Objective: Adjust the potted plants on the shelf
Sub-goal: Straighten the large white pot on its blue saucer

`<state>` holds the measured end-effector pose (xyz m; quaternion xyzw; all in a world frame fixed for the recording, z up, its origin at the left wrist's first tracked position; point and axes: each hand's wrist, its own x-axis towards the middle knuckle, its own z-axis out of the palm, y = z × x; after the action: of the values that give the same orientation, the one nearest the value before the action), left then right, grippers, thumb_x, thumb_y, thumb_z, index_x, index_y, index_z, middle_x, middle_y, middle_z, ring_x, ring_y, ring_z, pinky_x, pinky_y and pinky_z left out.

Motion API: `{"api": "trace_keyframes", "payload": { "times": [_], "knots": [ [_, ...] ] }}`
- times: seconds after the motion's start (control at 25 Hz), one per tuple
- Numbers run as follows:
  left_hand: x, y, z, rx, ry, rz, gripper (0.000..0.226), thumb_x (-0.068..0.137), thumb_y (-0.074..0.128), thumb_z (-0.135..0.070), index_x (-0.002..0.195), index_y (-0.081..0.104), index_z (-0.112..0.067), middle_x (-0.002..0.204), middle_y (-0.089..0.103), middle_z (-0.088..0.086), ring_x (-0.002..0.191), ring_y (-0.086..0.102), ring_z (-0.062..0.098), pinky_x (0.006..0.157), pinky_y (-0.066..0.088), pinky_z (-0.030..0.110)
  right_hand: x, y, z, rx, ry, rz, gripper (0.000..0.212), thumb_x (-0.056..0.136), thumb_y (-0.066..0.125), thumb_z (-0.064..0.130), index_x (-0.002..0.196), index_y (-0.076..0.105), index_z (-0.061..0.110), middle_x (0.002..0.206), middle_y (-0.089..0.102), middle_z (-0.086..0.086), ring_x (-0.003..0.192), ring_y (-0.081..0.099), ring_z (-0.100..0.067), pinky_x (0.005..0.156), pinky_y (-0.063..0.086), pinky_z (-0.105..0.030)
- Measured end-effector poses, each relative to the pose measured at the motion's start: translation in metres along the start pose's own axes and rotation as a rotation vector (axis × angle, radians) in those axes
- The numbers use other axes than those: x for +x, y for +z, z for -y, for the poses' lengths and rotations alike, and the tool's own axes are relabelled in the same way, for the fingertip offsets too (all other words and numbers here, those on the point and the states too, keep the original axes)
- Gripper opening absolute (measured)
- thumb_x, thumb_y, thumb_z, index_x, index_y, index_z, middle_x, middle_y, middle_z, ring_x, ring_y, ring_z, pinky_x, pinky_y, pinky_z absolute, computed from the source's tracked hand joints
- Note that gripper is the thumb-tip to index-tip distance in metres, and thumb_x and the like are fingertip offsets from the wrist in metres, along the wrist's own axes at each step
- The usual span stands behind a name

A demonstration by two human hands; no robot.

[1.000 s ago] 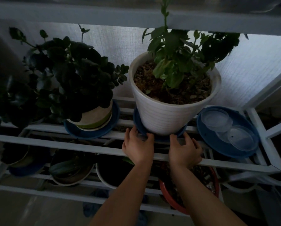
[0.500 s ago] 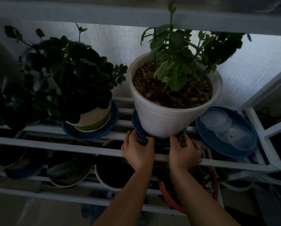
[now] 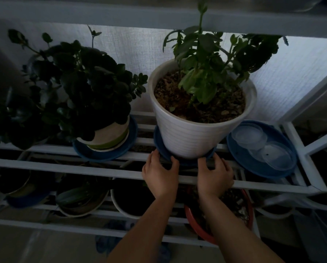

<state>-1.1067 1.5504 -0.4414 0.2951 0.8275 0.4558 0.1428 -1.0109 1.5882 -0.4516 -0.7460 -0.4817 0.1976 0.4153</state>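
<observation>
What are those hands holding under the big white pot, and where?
Both hands, left and right, grip the front rim of the blue saucer that the white pot stands on, fingers curled over its edge. Neither touches the pot.

Dim, backlit from behind, deep foreground shadows, wide-angle edge distortion

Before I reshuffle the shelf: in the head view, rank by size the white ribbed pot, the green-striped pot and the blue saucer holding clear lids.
1. White ribbed pot
2. Blue saucer
3. Green-striped pot, partly hidden by leaves, so unsure.
</observation>
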Motion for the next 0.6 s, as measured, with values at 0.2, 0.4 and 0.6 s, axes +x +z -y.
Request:
{"api": "trace_keyframes", "payload": {
  "times": [0.2,0.4,0.6],
  "knots": [
    [0.0,-0.012,0.002,0.183,0.135,0.114,0.064,0.088,0.054,-0.049,0.139,0.041,-0.012,0.142,0.049,0.008,0.133,0.041,0.02,0.109,0.038,0.043,0.0,-0.007,-0.01,-0.125,-0.185,0.114,0.049,0.089,0.047,0.046,0.121,0.058,0.012,0.126,0.061,-0.012,0.124,0.045,-0.029,0.099,0.038,-0.053],
    [0.002,-0.052,0.018,0.373,0.286,0.216,0.067,0.092,0.035,-0.053,0.147,0.024,-0.017,0.155,0.03,0.003,0.144,0.021,0.018,0.118,0.015,0.036,-0.011,-0.029,-0.017,-0.212,-0.331,0.234,0.054,0.096,0.039,0.038,0.141,0.037,0.008,0.148,0.04,-0.015,0.137,0.033,-0.031,0.112,0.027,-0.048],
    [-0.007,-0.109,0.063,0.501,0.447,0.129,0.061,0.093,0.032,-0.048,0.145,0.029,-0.017,0.152,0.035,0.002,0.144,0.022,0.016,0.118,0.015,0.033,-0.062,-0.053,-0.025,-0.178,-0.531,0.272,0.061,0.092,0.036,0.041,0.145,0.027,0.013,0.152,0.034,-0.01,0.14,0.027,-0.026,0.112,0.021,-0.043]
  ]
}}
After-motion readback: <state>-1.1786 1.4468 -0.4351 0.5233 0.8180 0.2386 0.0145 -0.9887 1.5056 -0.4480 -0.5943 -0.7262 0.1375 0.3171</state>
